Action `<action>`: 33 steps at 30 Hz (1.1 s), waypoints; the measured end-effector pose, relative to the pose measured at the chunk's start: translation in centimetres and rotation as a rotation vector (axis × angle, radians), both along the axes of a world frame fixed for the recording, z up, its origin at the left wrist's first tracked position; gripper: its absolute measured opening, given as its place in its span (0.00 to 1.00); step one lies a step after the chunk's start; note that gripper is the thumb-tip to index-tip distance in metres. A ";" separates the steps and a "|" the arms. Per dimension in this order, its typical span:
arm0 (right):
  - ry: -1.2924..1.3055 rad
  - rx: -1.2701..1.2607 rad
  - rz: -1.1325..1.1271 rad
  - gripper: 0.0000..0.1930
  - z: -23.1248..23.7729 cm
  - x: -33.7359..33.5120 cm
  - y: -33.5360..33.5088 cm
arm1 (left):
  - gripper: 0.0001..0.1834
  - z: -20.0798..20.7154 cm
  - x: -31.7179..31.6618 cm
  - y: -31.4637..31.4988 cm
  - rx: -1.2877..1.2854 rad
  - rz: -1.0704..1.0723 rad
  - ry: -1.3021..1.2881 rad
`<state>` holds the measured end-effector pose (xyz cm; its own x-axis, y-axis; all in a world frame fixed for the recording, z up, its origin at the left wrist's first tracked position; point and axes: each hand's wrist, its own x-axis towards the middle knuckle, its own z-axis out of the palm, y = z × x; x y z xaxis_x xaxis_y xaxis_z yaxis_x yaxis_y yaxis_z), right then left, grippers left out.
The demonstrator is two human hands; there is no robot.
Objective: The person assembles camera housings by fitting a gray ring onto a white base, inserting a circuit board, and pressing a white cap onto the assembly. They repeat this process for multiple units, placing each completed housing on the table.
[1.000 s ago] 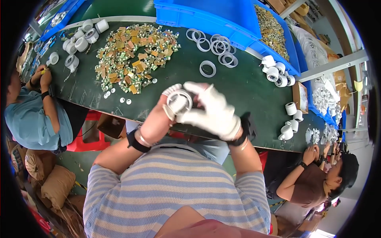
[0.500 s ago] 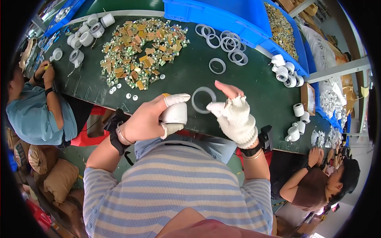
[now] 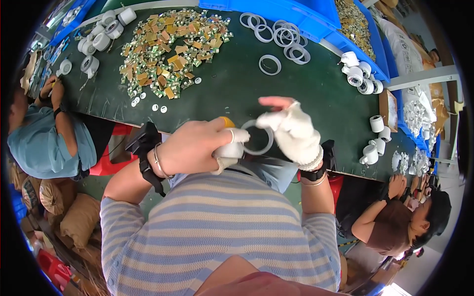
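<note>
My left hand (image 3: 197, 143), with covered fingertips, is closed round a white cylindrical housing (image 3: 231, 150), most of which the hand hides. Between my two hands, a translucent white ring (image 3: 269, 144) stands tilted, its left edge beside the housing; whether they touch I cannot tell. My gloved right hand (image 3: 292, 129) is on the ring's upper right side, its index finger stretched out to the left. Both hands are above the near edge of the green table (image 3: 222, 93). Several more loose rings (image 3: 286, 37) lie toward the back.
A pile of small circuit boards (image 3: 170, 49) covers the back left, with white round stickers (image 3: 155, 107) near it. White camera housings (image 3: 101, 41) stand at far left, others (image 3: 365, 79) at right. Blue bins (image 3: 306, 22) line the back. Co-workers sit on both sides.
The housing in my left hand has turned and come right, close to the ring. My right hand and the ring have shifted slightly. The view has moved a little.
</note>
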<state>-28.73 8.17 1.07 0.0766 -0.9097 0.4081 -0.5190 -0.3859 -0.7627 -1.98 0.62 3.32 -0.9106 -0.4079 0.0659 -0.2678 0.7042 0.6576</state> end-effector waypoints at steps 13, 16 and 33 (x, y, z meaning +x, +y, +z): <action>0.126 -0.132 -0.123 0.16 1.0 2.1 2.2 | 0.36 -1.1 -2.0 0.5 0.316 0.392 0.240; -0.704 0.306 -0.044 0.13 1.6 2.8 3.6 | 0.39 -3.7 -1.8 -0.6 1.271 0.332 0.617; -0.491 0.288 -0.147 0.10 1.2 3.8 3.7 | 0.63 -4.4 -3.0 2.0 1.450 0.166 0.784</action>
<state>-24.88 11.82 2.29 -0.1938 -0.9760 0.0990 -0.1109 -0.0784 -0.9907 -4.99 2.65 -1.08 -0.7845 -0.6189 -0.0388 0.4195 -0.5757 0.7018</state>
